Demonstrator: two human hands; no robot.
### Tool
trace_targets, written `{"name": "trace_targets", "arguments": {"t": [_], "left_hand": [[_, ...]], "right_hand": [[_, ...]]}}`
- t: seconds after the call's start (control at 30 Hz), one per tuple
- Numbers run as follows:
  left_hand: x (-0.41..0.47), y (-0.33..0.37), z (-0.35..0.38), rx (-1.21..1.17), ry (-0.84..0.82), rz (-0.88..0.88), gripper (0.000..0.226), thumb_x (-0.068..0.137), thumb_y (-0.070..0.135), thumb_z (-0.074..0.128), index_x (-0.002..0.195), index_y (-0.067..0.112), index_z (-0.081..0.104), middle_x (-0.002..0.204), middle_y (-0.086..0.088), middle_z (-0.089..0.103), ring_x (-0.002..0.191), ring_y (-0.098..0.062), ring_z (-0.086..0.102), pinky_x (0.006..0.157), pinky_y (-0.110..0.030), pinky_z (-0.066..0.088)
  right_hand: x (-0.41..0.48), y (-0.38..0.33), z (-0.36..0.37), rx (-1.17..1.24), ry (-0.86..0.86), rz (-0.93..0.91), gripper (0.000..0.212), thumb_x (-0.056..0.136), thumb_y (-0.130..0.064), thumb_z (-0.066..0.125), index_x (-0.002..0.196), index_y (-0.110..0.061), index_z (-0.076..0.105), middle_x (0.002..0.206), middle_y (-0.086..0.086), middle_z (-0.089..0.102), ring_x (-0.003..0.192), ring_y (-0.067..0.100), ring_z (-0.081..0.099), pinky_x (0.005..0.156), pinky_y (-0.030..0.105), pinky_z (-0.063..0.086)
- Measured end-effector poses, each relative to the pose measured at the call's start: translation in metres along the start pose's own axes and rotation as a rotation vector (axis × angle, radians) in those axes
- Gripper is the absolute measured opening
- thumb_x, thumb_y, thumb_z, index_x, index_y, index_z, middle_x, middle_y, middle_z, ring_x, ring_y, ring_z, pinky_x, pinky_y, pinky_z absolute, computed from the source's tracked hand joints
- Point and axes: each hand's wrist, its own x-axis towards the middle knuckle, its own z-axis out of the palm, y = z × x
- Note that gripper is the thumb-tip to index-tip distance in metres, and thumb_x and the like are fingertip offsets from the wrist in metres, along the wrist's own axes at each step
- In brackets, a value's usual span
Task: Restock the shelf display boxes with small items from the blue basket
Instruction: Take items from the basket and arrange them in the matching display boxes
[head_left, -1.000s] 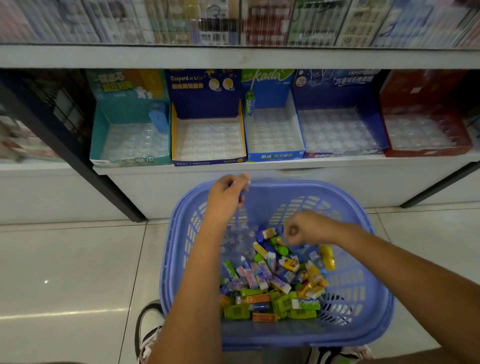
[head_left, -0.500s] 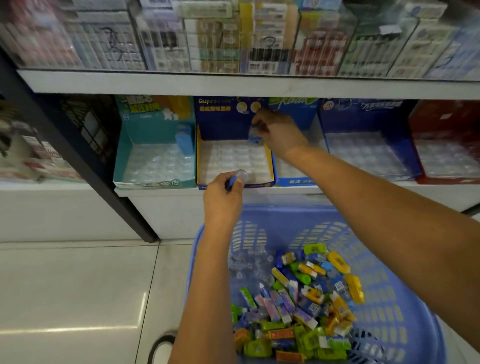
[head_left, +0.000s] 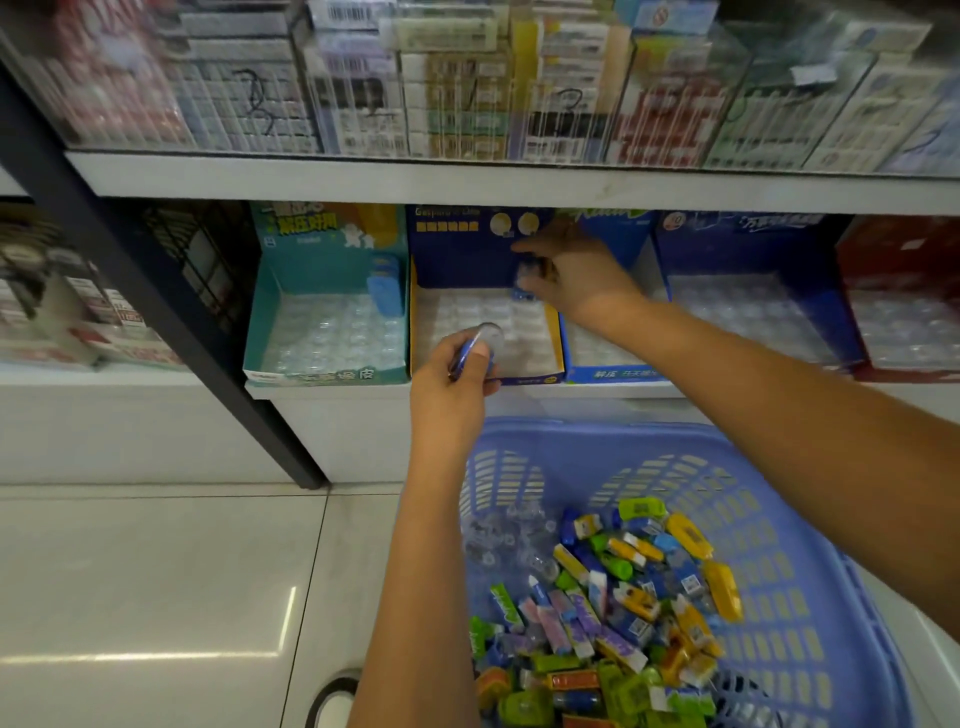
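At the centre of the frame, the right hand (head_left: 574, 275) reaches to the back right corner of the dark blue display box (head_left: 485, 332), fingers curled round a small clear-and-blue item (head_left: 523, 283) that it holds upright against the box's back wall, just above the rear row of the clear plastic tray. The left hand (head_left: 454, 382) hovers lower, at the box's front edge, pinching a second small item (head_left: 475, 345), a blue body with a clear round cap, whose long axis tilts up and to the right toward the tray. That tilt and place matter most: the empty pockets lie directly above and beyond the left hand in the frame, so it seems the nearer hand for the front rows, while the right hand covers the rear. The blue basket (head_left: 779, 519) sits at the lower right, below the shelf, its heap of mixed small items (head_left: 613, 613) well apart from both hands. The neighbouring teal box (head_left: 327, 312), left of centre, holds one pale blue piece at its back right.
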Motion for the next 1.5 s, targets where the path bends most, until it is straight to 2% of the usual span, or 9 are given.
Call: {"name": "trace_targets", "arguments": {"t": [0.13,0.23,0.4,0.57,0.83,1.07,1.23,1.33,1.5], "left_hand": [[-0.001,0.009,0.006,-0.089,0.048,0.100,0.020,0.094,0.016,0.057,0.112,0.009,0.059,0.100,-0.004,0.065,0.079,-0.005,0.068,0.074,-0.019,0.056],[-0.001,0.014,0.013,-0.139,0.050,0.130,0.019,0.091,0.015,0.061,0.109,0.012,0.055,0.104,-0.007,0.065,0.083,-0.007,0.069,0.076,-0.022,0.056],[-0.003,0.003,0.017,0.387,0.017,0.264,0.041,0.095,0.017,0.054,0.135,0.014,0.047,0.121,0.002,0.059,0.105,-0.010,0.057,0.080,-0.010,0.041],[-0.008,-0.023,0.013,0.925,-0.248,0.390,0.035,0.095,0.016,0.051,0.130,0.015,0.055,0.139,-0.004,0.052,0.135,-0.023,0.037,0.116,-0.030,0.017],[-0.002,-0.028,0.002,0.840,-0.257,0.413,0.036,0.094,0.014,0.053,0.130,0.017,0.057,0.136,-0.004,0.055,0.137,-0.019,0.034,0.111,-0.026,0.025],[-0.002,-0.026,0.002,0.824,-0.285,0.399,0.035,0.095,0.014,0.052,0.130,0.015,0.057,0.136,-0.004,0.055,0.136,-0.019,0.035,0.112,-0.028,0.028],[-0.028,-0.036,-0.001,0.532,0.030,0.543,0.020,0.095,0.019,0.051,0.105,0.011,0.066,0.099,0.004,0.066,0.089,-0.005,0.059,0.078,-0.012,0.044],[-0.041,-0.072,0.001,0.579,-0.033,0.359,0.020,0.097,0.024,0.049,0.084,0.013,0.061,0.068,0.003,0.057,0.057,-0.011,0.050,0.052,-0.022,0.039],[-0.039,-0.149,-0.006,0.964,-0.298,-0.211,0.025,0.095,0.012,0.046,0.071,0.015,0.053,0.066,-0.007,0.051,0.058,-0.019,0.044,0.060,-0.031,0.035]], "right_hand": [[-0.052,-0.021,-0.003,0.688,-0.170,-0.009,0.019,0.086,-0.024,0.067,0.105,-0.023,0.065,0.092,-0.001,0.068,0.075,0.007,0.066,0.075,0.022,0.056],[-0.060,-0.020,-0.009,0.829,-0.106,0.004,0.020,0.081,-0.013,0.071,0.100,-0.018,0.065,0.088,-0.003,0.067,0.077,0.005,0.065,0.073,0.015,0.055],[-0.028,-0.010,-0.010,0.614,0.104,0.058,0.019,0.081,-0.008,0.071,0.098,-0.013,0.065,0.087,-0.005,0.064,0.075,0.003,0.059,0.069,0.011,0.047],[0.010,0.000,0.007,0.213,0.200,-0.010,0.024,0.088,-0.010,0.060,0.112,-0.005,0.062,0.107,0.008,0.066,0.097,0.020,0.061,0.077,0.011,0.036],[0.034,-0.003,0.022,-0.048,0.056,-0.121,0.024,0.091,-0.010,0.056,0.112,0.000,0.061,0.114,0.016,0.064,0.112,0.028,0.052,0.092,0.033,0.041],[0.040,-0.013,0.016,-0.174,-0.017,-0.029,0.029,0.095,-0.010,0.047,0.121,-0.002,0.058,0.133,0.015,0.050,0.123,0.028,0.044,0.099,0.029,0.034],[-0.027,-0.016,0.022,0.023,0.055,-0.098,0.032,0.091,-0.022,0.058,0.121,-0.011,0.055,0.115,0.012,0.056,0.099,0.024,0.054,0.079,0.028,0.040],[-0.098,-0.002,0.052,0.148,0.014,-0.087,0.010,0.088,-0.027,0.061,0.086,-0.018,0.060,0.080,0.000,0.059,0.070,0.013,0.051,0.064,0.027,0.043],[-0.164,0.037,0.143,0.035,-0.527,0.209,0.017,0.090,-0.018,0.056,0.095,-0.008,0.069,0.100,0.012,0.067,0.090,0.027,0.063,0.081,0.038,0.051]]}}
